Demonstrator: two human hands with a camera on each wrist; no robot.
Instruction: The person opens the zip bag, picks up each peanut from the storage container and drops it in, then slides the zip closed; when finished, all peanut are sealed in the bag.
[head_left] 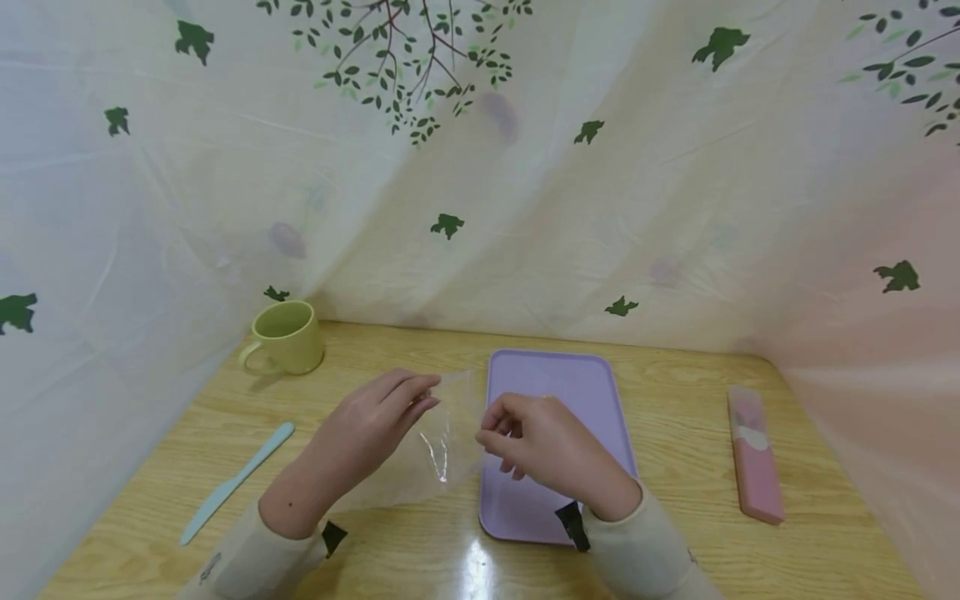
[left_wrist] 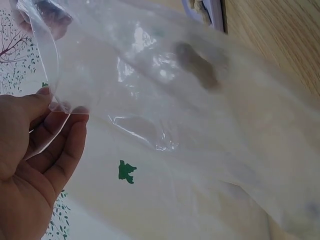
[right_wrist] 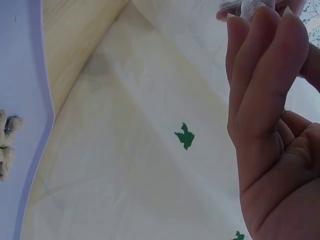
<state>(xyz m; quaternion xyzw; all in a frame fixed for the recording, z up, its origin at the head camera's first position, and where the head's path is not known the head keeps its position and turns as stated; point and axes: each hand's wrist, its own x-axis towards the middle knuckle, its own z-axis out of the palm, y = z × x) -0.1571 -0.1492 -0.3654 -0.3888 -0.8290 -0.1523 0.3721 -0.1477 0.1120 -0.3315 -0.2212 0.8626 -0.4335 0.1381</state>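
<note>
A clear plastic bag is stretched between my two hands above the table. My left hand pinches its edge between thumb and fingers, seen close up in the left wrist view. On the other side, my right hand pinches the bag's edge over the purple tray. Several beige, knobbly, peanut-like pieces lie on the tray in the right wrist view; in the head view my right hand hides them. A blurred brown shape shows through the bag in the left wrist view; I cannot tell whether it is inside or behind.
A yellow-green mug stands at the back left. A pale blue spreader knife lies in front of it. At the right is a long pink case with a translucent end. A leaf-patterned curtain encloses the wooden table.
</note>
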